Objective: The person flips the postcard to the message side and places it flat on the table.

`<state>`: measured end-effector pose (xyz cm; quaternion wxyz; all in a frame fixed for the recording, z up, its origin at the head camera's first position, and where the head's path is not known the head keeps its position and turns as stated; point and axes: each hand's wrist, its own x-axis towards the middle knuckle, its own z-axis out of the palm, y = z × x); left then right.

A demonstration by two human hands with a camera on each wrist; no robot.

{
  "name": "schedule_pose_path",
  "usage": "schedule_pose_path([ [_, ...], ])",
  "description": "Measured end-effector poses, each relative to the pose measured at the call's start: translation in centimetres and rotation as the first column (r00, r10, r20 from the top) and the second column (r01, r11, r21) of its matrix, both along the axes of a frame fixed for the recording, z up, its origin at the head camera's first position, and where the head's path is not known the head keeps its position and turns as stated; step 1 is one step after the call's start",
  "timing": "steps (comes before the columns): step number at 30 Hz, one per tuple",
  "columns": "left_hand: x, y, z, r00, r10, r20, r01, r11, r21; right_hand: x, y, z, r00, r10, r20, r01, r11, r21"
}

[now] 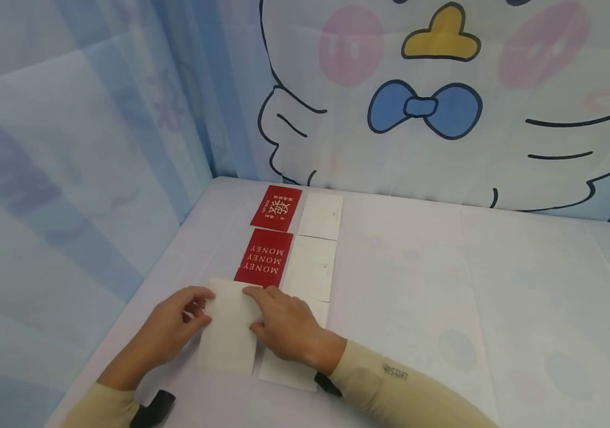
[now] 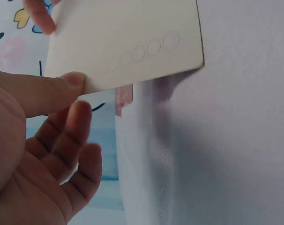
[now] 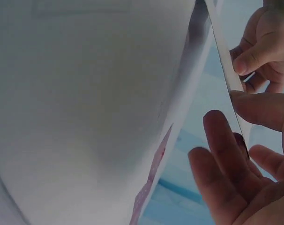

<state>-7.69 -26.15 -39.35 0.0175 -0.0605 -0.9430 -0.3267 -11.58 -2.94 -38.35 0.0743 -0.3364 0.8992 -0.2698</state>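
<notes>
While both hands' fingers (image 1: 198, 295) pinch the white envelope (image 1: 228, 333), its red face stays hidden.

Matt paper envelope (image 1: 228, 333); cloth table cover (image 1: 444, 285)

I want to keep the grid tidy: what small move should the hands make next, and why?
Probably lower the white card flat below the MONEY envelope. Both the left hand and the right hand pinch it, and the left wrist view shows its edge lifted off the table.
</notes>
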Motion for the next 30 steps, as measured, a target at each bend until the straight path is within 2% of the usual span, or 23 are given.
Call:
schedule_pose_path([
  [2,-0.2,0.1,-0.1,1.0,-0.007,0.017,0.008,0.999,-0.046,-0.3,-0.1,-0.2,1.0,0.0,-0.023,0.002,0.998,0.067],
  [6,-0.7,0.3,-0.3,0.994,-0.012,0.109,0.021,0.996,-0.085,-0.7,-0.4,-0.4,1.0,-0.004,-0.031,0.009,0.986,0.167],
  [9,-1.1,0.5,-0.5,0.984,-0.008,0.18,0.024,0.996,-0.091,-0.9,-0.6,-0.6,1.0,-0.008,-0.015,0.011,0.977,0.211],
  [13,-1.5,0.8,-0.9,0.975,-0.01,0.223,0.033,0.994,-0.103,-1.1,-0.7,-1.1,1.0,-0.015,0.005,0.013,0.972,0.236],
  [21,-1.8,0.9,-1.4,0.975,-0.014,0.223,0.047,0.989,-0.142,-1.5,-0.7,-1.5,0.999,-0.031,0.04,0.021,0.969,0.244],
  [25,-1.9,0.9,-1.4,0.981,-0.034,0.191,0.069,0.981,-0.182,-1.5,-0.7,-1.6,0.999,-0.035,-0.039,0.045,0.953,0.301],
  [30,-1.8,1.1,-1.4,0.984,-0.052,0.173,0.087,0.975,-0.202,-1.3,-0.7,-1.6,0.987,-0.012,-0.162,0.072,0.926,0.37],
])
